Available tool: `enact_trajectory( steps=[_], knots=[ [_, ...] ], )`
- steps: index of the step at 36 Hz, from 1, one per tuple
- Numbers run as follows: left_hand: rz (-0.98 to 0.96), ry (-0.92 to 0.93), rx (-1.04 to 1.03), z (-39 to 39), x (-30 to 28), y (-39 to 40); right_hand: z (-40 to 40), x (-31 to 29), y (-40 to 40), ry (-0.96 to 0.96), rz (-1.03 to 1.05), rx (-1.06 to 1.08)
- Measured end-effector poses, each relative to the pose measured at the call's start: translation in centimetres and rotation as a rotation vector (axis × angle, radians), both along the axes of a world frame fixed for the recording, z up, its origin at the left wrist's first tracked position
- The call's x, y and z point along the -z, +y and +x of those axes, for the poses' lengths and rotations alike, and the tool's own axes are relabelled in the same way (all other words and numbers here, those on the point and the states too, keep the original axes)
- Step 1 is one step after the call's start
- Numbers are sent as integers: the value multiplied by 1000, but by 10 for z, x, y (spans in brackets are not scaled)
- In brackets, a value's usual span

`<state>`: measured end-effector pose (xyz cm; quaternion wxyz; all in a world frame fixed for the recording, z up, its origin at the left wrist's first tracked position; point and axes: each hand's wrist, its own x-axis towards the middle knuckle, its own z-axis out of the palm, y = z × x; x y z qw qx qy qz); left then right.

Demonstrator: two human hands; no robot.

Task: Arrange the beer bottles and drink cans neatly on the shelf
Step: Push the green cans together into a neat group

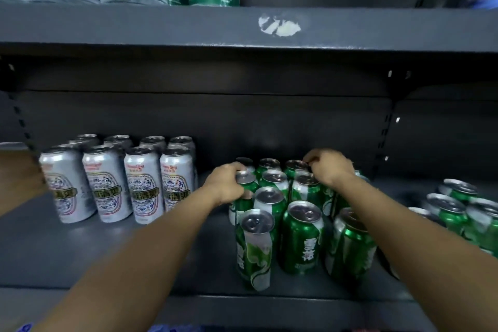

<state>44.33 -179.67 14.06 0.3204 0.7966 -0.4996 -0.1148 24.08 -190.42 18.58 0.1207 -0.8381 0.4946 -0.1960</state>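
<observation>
1. plainly, the green cans (300, 237) stand in a tight cluster on the middle of the dark shelf (161, 248), upright, several rows deep, their sides touching or nearly so; a second group of green cans (455, 213) sits well apart to the right, and the silver cans (107, 183) stand in neat rows to the left
2. i judge these to be thin aluminium: stiff while sealed, moderately heavy if full, with smooth printed sides that could slip; a knock would likely tip a neighbour, since they stand so close
3. the best hold seems to be round the upper wall just under the rim, or with fingertips on the lid edge, because the packed sides leave little room lower down
4. the left hand (229, 183) has fingers curled round the top of one green can (244, 191) on the left edge of the cluster, grasping it
5. the right hand (327, 167) is curled over the back row, fingertips on the can tops (296, 164); whether it truly grips one i cannot tell
</observation>
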Motion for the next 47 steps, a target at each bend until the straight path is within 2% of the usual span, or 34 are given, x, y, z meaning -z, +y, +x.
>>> enact_trajectory(
  steps=[6,9,11,14,18,21,25,32,37,47],
  knots=[
    [45,-16,13,-2,-2,-4,-7,5,-7,26,81,-163],
    [90,-4,19,-3,-8,-5,-10,5,-6,178,30,-156],
    [44,8,-20,-6,-15,-7,-10,3,-2,314,-64,-111],
    [-26,-40,-27,-16,-24,-14,-10,3,-1,385,-109,-89],
    [89,-262,4,-35,-31,-27,-10,4,-6,388,-127,-104],
    [222,-326,51,-46,-34,-35,-11,3,-12,363,-95,-130],
    [248,-438,31,-56,-34,-42,-16,3,-19,314,-27,-172],
    [328,-434,35,-57,-40,-45,-19,10,-30,237,82,-245],
    [358,-457,27,-60,-42,-47,-21,6,-25,334,11,-252],
    [347,-406,-1,-59,-39,-45,-21,-6,-20,399,45,-326]
  ],
)
